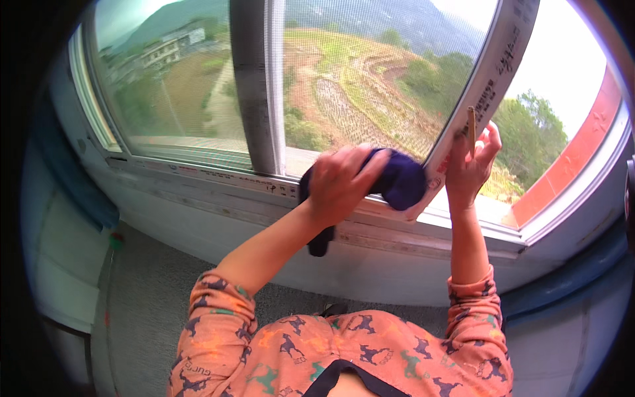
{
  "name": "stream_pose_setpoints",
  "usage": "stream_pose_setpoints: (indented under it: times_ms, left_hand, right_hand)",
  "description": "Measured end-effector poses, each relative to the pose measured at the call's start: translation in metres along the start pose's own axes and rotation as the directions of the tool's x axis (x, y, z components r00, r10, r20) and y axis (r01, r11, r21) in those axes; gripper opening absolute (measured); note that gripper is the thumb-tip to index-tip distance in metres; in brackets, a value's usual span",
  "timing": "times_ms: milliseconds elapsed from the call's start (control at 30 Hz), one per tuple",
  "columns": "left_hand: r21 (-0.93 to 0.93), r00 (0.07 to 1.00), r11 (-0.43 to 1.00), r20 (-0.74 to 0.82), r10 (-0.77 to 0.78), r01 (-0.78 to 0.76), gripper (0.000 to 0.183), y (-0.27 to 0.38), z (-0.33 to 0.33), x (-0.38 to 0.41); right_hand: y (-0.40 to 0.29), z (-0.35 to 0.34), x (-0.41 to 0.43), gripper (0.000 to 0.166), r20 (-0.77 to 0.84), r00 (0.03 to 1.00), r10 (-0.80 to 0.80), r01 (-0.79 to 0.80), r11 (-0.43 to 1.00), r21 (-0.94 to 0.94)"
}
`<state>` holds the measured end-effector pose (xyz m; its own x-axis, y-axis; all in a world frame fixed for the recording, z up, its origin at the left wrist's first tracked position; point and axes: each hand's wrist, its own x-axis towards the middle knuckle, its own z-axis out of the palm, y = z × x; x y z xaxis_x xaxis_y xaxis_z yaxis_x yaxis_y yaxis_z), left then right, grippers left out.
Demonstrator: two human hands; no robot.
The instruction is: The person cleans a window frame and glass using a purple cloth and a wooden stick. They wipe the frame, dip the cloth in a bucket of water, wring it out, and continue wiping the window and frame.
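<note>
My left hand (337, 183) grips a dark navy cloth (401, 181) against the lower part of the window sash, near its bottom right corner. One end of the cloth hangs below my wrist, over the sill. My right hand (471, 166) is raised at the outer edge of the white sash frame (501, 74), with a thin brown stick (472, 129) held upright in its fingers. The sash holds a mesh insect screen (367, 84), and its frame bears printed writing. Where the right fingers meet the frame is partly hidden.
The window's lower track (223, 181) runs along a pale sill. Right of the sash is an opening bordered by a red tiled wall (560, 173). Blue curtains (64, 164) hang at both sides. A stick with a green and red end (116, 241) leans at the left.
</note>
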<state>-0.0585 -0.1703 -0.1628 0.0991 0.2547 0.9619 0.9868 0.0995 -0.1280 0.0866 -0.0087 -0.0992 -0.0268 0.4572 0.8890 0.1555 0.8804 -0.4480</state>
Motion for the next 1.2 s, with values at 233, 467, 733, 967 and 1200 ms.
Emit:
stream_pose_setpoints:
  times_ms: [233,467,733,967,1200]
  left_hand:
    - [0.044,0.955,0.982,-0.229,0.190,-0.185,0.038,-0.003,0.000,0.136]
    - [0.214,0.836,0.938,-0.430,0.341,-0.272,0.034,-0.080,-0.035,0.118]
    - [0.149,0.963,0.957,0.151,0.225,-0.248,0.017,-0.112,-0.066,-0.045]
    - [0.526,0.977,0.827,-0.041,-0.210,0.200,0.039,-0.201,-0.134,-0.057]
    - [0.189,0.850,0.915,-0.471,-0.235,0.357,0.043,-0.171,-0.085,0.113]
  right_hand:
    - [-0.001,0.002,-0.009,0.036,-0.009,0.993,-0.115,0.115,0.981,0.155]
    - [0.003,-0.004,-0.017,0.033,-0.084,0.995,0.046,-0.053,0.995,-0.086]
    - [0.000,0.003,-0.018,0.034,-0.117,0.992,0.052,-0.057,0.998,-0.036]
    - [0.016,0.004,-0.015,0.035,-0.129,0.990,0.053,-0.054,0.999,-0.002]
    - [0.013,0.001,-0.017,0.043,-0.191,0.980,0.061,-0.082,0.991,-0.105]
